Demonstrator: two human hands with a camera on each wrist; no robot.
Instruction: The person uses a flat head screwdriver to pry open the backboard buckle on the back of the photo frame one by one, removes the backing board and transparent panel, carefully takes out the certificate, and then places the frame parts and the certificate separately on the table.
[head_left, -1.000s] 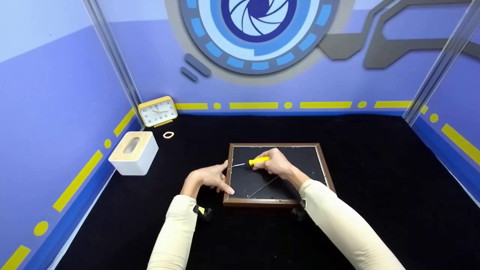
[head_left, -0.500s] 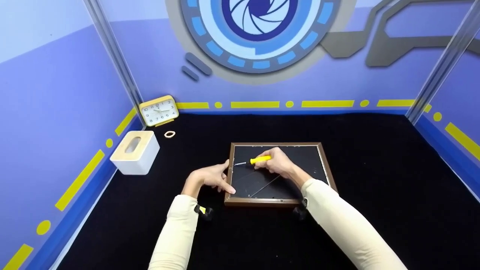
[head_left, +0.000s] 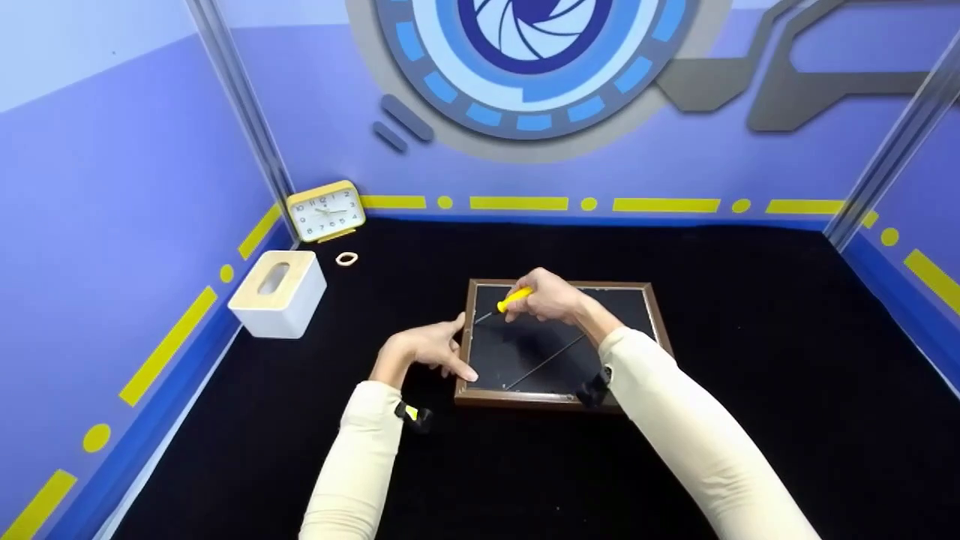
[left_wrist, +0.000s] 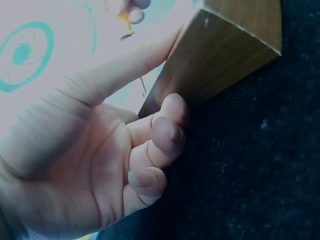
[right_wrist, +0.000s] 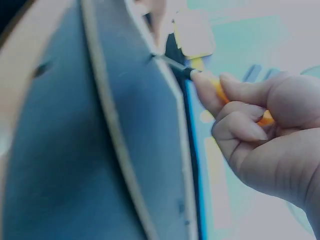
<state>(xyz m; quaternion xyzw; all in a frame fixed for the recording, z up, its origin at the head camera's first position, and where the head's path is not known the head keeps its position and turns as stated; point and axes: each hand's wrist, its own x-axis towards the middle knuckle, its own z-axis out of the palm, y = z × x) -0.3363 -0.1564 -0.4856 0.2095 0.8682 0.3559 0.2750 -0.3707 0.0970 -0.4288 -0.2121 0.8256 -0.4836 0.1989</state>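
Now tilting a yellow-handled metal screwdriver (head_left: 513,301) steeper than before, gripping with the right hand (head_left: 553,294); holding a brown rectangular wooden frame (head_left: 517,398) with the left hand (head_left: 427,346), on the black-covered counter (head_left: 487,465) between purple walls (head_left: 660,169).

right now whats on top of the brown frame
The left hand rests its thumb on the brown frame; the right hand holds a yellow screwdriver over its black panel, where a thin diagonal line shows. Whatever lies beneath the hands is covered.

Yellow screwdriver handle (head_left: 516,298); brown wood-grain frame (head_left: 517,398); black backing (head_left: 517,349); cream sleeves (head_left: 352,465).
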